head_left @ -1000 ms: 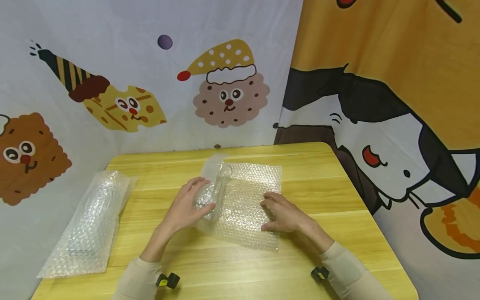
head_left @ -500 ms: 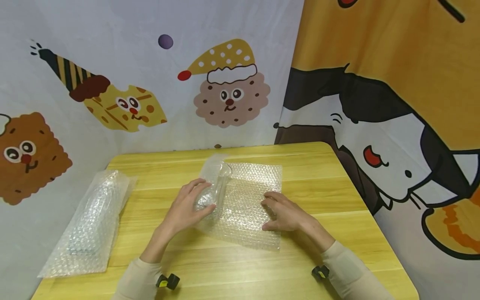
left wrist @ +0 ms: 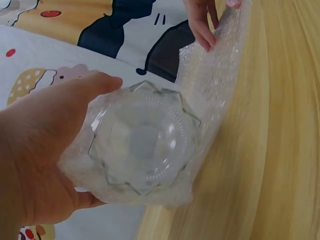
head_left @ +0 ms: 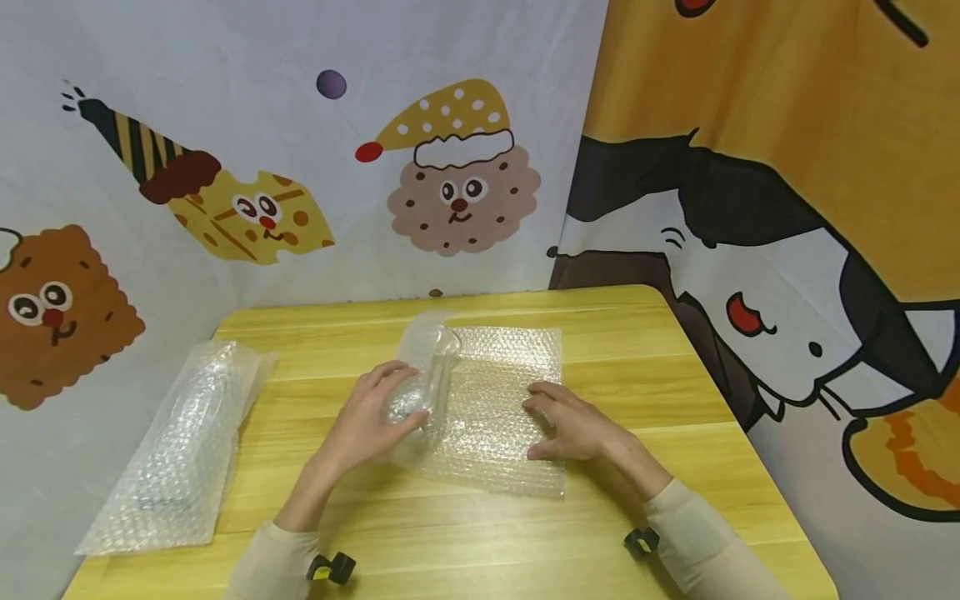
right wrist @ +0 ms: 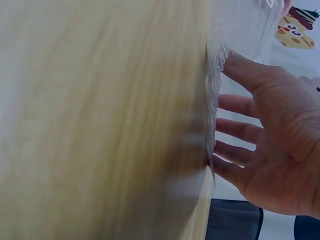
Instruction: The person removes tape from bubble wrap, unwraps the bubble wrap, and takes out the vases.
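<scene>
Hanging behind wood-grain table (head_left: 465,550) (bubble wrap (head_left: 487,417) on it): cartoon-print cloth (head_left: 360,192)

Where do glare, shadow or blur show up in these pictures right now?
Head view: bright glints across the bubble wrap, plus a pale sheen on the near part of the table. Left wrist view: small white highlights on the clear object. Right wrist view: soft, blurred wood grain, with a dark shadow beside the right hand.

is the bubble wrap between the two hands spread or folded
Mostly spread: the bubble wrap lies flat across the table to the right hand, with its left part around the glass object.
</scene>
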A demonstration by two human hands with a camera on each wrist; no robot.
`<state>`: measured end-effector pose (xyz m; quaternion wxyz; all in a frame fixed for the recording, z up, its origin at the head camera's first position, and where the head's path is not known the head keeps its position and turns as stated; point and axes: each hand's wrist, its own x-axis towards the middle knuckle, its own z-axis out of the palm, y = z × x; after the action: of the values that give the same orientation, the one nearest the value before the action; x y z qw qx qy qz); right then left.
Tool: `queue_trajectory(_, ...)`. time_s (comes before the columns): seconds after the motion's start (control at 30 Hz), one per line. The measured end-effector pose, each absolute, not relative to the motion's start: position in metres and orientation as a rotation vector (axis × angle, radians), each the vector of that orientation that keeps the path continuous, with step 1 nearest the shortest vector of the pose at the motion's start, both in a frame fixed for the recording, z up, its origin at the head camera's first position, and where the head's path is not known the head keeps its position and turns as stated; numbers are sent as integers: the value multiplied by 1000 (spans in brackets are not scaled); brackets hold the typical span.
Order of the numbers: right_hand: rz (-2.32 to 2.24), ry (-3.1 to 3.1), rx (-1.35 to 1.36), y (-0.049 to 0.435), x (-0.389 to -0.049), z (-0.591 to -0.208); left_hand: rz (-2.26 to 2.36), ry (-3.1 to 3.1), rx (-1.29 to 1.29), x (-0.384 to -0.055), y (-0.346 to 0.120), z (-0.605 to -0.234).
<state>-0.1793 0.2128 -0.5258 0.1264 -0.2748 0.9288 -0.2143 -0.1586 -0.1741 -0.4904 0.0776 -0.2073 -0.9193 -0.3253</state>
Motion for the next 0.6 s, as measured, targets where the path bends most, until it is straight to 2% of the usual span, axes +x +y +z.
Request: queue_trajectory(0.6,-636,2715,-829,212,-178,-526,-1143,-2691,-491,-159,-213,-491)
